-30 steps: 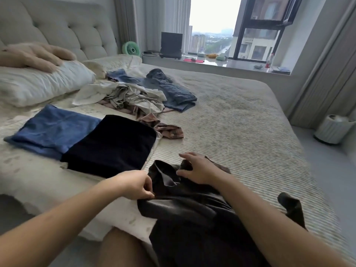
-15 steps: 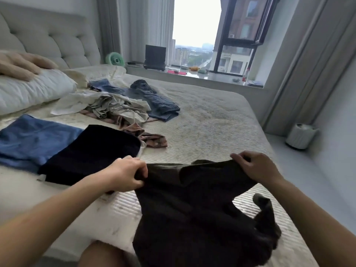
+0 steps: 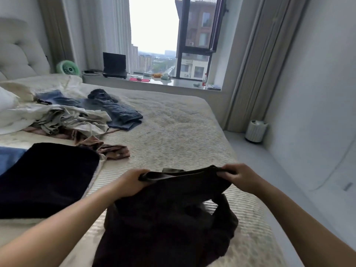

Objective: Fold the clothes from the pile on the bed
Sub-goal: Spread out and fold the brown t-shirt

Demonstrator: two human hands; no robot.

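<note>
On the near edge of the bed [image 3: 183, 132], I hold a dark brown garment [image 3: 169, 214] up by its top hem, my left hand [image 3: 129, 182] curled round the left corner and my right hand [image 3: 238, 178] pinching the right corner, so the edge is stretched between both grips. Its lower part hangs bunched and crumpled over the ribbed bedspread in front of me; which garment it is I cannot tell. To my left a folded black garment [image 3: 46, 178] lies flat on the bed, overlapping a folded blue one [image 3: 9, 157] at the frame's edge. Beyond them sits the unfolded pile [image 3: 73, 120]: pale beige and white pieces tangled together, a pinkish-brown piece [image 3: 107, 149] trailing out toward me, and blue jeans [image 3: 119, 112] spread at the far side. Behind the bed, a windowsill [image 3: 173, 83] carries an open laptop [image 3: 114, 65] and small items, a green fan [image 3: 68, 68] stands beside the tufted headboard [image 3: 21, 53], and a white ribbed canister [image 3: 256, 131] stands on the floor by the curtain.
</note>
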